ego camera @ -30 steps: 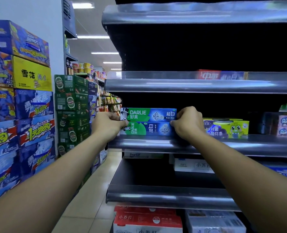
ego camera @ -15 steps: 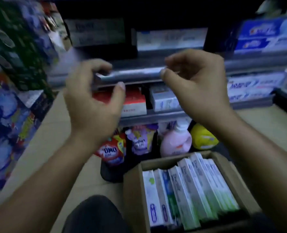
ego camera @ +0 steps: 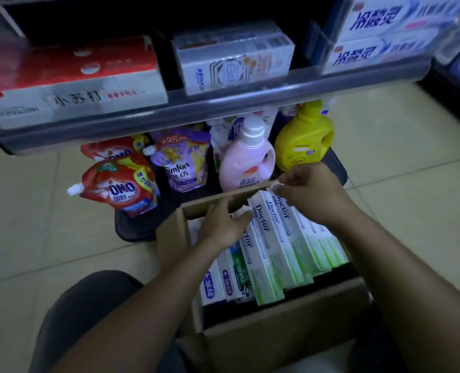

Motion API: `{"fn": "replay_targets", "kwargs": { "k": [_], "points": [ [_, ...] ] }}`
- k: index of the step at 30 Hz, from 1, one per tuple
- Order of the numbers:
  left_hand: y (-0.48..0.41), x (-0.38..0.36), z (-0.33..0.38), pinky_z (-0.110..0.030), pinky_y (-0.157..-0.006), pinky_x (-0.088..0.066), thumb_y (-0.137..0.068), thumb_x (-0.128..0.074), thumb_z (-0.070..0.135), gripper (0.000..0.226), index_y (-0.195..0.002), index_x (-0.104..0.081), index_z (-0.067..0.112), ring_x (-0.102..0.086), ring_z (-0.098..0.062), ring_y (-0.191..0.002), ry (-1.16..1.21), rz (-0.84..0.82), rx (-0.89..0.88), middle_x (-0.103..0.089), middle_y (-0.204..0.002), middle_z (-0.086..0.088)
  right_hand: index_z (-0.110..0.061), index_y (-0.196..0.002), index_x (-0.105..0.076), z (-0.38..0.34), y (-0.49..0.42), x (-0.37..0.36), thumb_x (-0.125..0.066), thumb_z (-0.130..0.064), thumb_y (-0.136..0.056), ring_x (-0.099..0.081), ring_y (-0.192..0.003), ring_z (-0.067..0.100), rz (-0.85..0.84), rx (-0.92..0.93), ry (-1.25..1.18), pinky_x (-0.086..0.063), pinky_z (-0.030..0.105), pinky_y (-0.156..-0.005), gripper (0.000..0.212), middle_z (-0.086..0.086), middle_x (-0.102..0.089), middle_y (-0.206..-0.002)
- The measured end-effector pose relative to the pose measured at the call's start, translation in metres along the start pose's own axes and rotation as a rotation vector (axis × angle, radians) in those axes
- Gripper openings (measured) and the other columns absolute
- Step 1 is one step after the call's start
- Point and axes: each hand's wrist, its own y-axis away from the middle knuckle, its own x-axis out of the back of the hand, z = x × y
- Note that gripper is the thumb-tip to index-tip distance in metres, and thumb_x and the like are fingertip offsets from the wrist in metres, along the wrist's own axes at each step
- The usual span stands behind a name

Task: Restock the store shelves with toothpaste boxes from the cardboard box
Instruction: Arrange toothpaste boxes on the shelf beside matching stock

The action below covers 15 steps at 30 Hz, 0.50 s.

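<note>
My right hand point(ego camera: 313, 196) pinches the far end of a Doctor toothpaste box point(ego camera: 270, 238) lying lengthwise toward me in the cardboard box point(ego camera: 277, 343); my left hand point(ego camera: 223, 224), fingers curled on the neighbouring box's end, is equally near.

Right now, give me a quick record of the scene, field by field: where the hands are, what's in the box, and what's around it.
left hand: at the far ends of the toothpaste boxes, fingers curled on one
right hand: pinching the far end of a Doctor toothpaste box
cardboard box: open on the floor, packed with white-and-green boxes
left of stack: blue-and-white boxes
behind the box: pink bottle, yellow bottle, OMO pouch, Comfort pouch
shelf above: stocked with boxed goods
</note>
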Motion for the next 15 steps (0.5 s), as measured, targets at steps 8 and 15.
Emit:
{"fn": "replay_targets", "kwargs": {
  "k": [8, 15],
  "points": [
    [-0.010, -0.011, -0.002, -0.054, -0.071, -0.063, -0.083, -0.077, 0.045, 0.046, -0.093, -0.071, 0.000, -0.072, -0.037, -0.074, 0.069, 0.045, 0.108, -0.071, -0.090, -0.023, -0.031, -0.075, -0.062, 0.002, -0.004, 0.010, -0.069, -0.055, -0.073, -0.056, -0.071, 0.016, 0.058, 0.072, -0.020, -0.051, 0.039, -0.079, 0.024, -0.013, -0.057, -0.069],
    [0.003, 0.031, -0.012, -0.041, -0.064, -0.065, -0.074, -0.076, 0.041, 0.014, -0.073, -0.076, 0.026, -0.076, -0.023, -0.065, 0.340, 0.148, 0.158, -0.076, -0.075, -0.003, -0.036, -0.097, -0.069, 0.002, 0.003, 0.010, -0.063, -0.067, -0.070, -0.070, -0.070, 0.015, -0.015, 0.019, 0.085, -0.058, 0.043, -0.079, 0.042, -0.012, -0.072, -0.072]
  ]
}}
